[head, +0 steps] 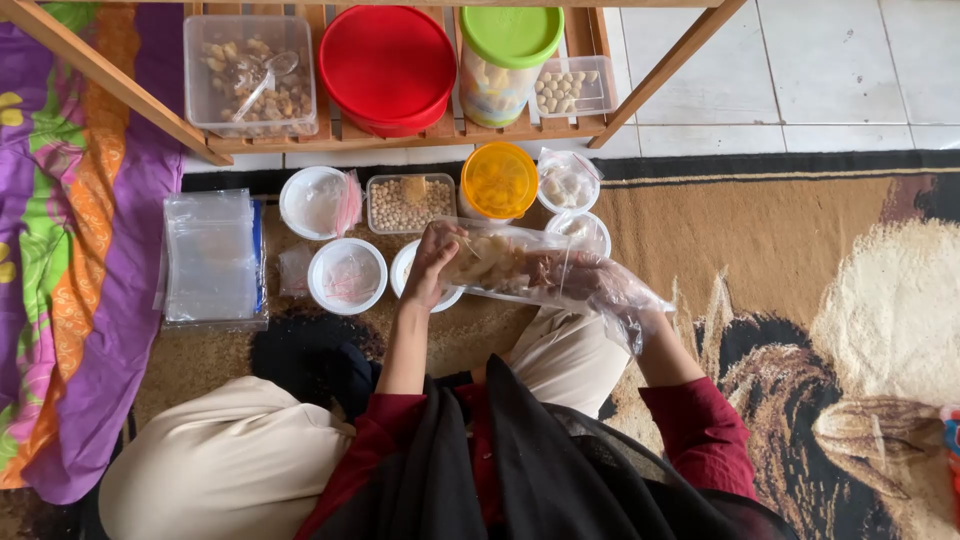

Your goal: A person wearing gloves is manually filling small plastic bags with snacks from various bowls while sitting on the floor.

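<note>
Filling step: bare left hand [432,265] grips the clear snack-filled plastic bag's [500,265] mouth; plastic-gloved right hand [590,280] clasps its other end. Next probably needs steady support.

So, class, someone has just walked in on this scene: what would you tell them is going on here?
A person sits on a patterned brown carpet holding a clear plastic bag of pale snack pieces above small round white bowls. The left hand grips the bag's open end; the right hand, in a thin clear plastic glove, supports the other end. A stack of clear empty bags lies at the left, and lidded containers stand on a low wooden shelf ahead.
</note>
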